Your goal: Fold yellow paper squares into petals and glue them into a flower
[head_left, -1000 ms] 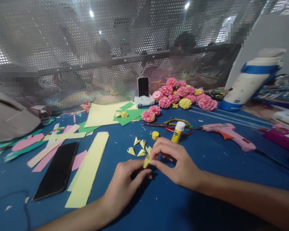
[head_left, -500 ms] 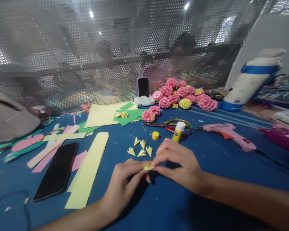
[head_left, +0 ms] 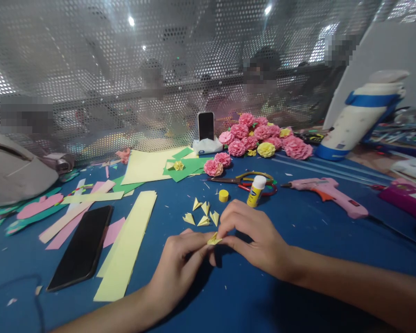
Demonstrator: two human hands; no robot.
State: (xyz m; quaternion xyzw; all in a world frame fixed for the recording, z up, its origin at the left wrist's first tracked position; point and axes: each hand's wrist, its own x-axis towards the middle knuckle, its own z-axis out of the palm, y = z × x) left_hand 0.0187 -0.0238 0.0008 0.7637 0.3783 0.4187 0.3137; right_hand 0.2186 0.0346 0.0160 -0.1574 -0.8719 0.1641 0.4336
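Note:
Between the fingertips of both hands is a small folded yellow paper piece (head_left: pixel 214 239). My left hand (head_left: pixel 180 256) pinches it from the left, thumb and index finger closed on it. From the right, my right hand (head_left: pixel 254 238) grips its other edge between thumb and fingers. Several similar folded yellow paper pieces (head_left: pixel 205 208) lie in a cluster on the table just beyond the hands. An uncapped glue stick (head_left: pixel 256 192) stands behind my right hand, and its yellow cap (head_left: pixel 223 195) sits to the left of it.
Yellow paper strips (head_left: pixel 128 245) and a dark phone (head_left: pixel 81 247) lie at left. Scissors (head_left: pixel 242 180) rest behind the glue stick, with a pink glue gun (head_left: pixel 333 192) to the right. Pink paper flowers (head_left: pixel 249 134), a propped phone (head_left: pixel 206 126) and a bottle (head_left: pixel 362 115) stand farther back.
My right hand's fingers have shifted very slightly on the folded paper piece. Both hands keep hold of it, and the other things stay where they were.

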